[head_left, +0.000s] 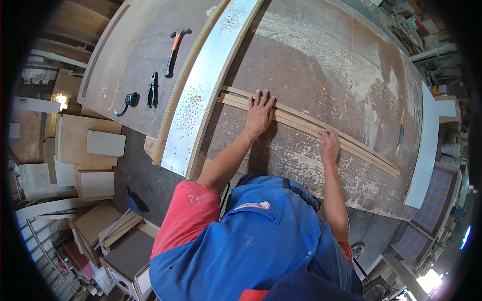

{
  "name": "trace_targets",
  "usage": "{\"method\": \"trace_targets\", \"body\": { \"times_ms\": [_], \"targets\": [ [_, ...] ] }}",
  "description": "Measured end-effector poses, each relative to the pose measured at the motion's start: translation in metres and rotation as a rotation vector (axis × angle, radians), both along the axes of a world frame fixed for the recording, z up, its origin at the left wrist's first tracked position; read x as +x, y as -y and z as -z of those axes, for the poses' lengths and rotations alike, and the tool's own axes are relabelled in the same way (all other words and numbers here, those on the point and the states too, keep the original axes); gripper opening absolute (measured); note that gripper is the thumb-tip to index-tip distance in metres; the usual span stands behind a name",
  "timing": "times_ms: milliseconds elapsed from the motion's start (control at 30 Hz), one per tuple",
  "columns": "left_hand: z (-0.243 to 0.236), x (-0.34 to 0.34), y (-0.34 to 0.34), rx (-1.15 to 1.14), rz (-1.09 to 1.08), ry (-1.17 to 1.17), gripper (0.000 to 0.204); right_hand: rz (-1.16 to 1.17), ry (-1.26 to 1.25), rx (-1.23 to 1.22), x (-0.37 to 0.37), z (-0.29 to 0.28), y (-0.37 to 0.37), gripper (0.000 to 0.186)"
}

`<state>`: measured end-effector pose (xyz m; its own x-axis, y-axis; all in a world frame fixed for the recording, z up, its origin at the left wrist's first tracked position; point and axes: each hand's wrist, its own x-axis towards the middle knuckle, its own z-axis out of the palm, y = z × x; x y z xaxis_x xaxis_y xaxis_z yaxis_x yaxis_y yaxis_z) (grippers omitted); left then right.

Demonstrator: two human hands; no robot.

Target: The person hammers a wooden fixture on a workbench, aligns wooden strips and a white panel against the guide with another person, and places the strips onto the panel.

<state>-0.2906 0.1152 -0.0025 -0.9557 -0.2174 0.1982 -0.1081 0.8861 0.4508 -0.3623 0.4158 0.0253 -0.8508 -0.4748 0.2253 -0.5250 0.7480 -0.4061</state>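
Long, thin light-wood strips lie side by side across a worn brown worktable, their left ends against a long white board with wooden edges and many small holes. My left hand rests on the strips near their left part, fingers spread. My right hand, farther right, has its fingers bent over the strips, gripping them. On the left part of the table lie a hammer with an orange-and-black handle, green-and-black pliers and a black tape measure.
A white board runs along the table's right edge, and a dark round object lies near that edge. Stacked panels and a broom stand at the left. Shelves and clutter line the right side.
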Motion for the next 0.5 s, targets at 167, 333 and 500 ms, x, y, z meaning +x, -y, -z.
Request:
{"method": "trace_targets", "body": {
  "times_ms": [167,333,500],
  "targets": [
    [0.004,0.008,-0.001,0.028,0.021,-0.029,0.049,-0.094,-0.053,0.052,0.018,0.002,0.002,0.026],
    [0.015,0.000,0.017,0.112,0.011,-0.106,0.039,0.016,-0.059,0.082,0.005,0.008,0.004,0.023],
    [0.016,-0.006,0.026,0.188,0.013,-0.178,0.033,-0.026,-0.020,0.111,-0.006,0.013,0.005,0.023]
  ]
}}
